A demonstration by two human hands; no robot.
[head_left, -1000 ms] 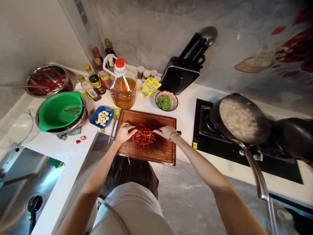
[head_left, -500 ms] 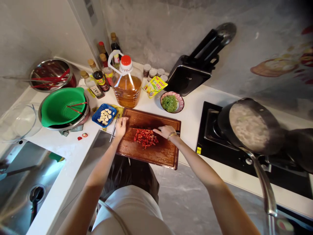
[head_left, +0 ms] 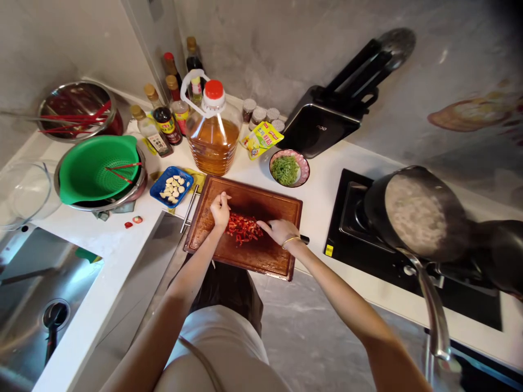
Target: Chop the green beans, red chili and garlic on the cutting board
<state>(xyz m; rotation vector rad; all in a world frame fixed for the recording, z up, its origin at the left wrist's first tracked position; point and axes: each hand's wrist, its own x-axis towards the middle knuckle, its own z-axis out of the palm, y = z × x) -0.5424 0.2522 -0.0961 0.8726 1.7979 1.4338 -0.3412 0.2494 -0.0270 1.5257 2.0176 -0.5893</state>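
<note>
A brown wooden cutting board [head_left: 212, 237] lies at the counter's front edge with a pile of chopped red chili [head_left: 245, 228] in its middle. My left hand [head_left: 219, 211] rests at the pile's left side with its fingers curled in; what they hold, if anything, is hidden. My right hand [head_left: 279, 230] lies on the pile's right side, closed on a knife whose dark handle end [head_left: 304, 238] sticks out past my wrist. The blade is hidden under the hand and the chili.
Left of the board are a blue dish of garlic [head_left: 170, 187], a green colander [head_left: 98, 171], a steel bowl [head_left: 77, 111] and the sink [head_left: 36, 305]. Behind stand an oil jug [head_left: 213, 136], sauce bottles [head_left: 163, 117], a bowl of greens [head_left: 289, 169] and a black knife block [head_left: 322, 122]. A full pan [head_left: 417, 212] sits on the stove.
My left hand went out to the board's left edge and has come back to the chili pile with its fingers curled. My right hand stays at the pile. The view shifted slightly.
</note>
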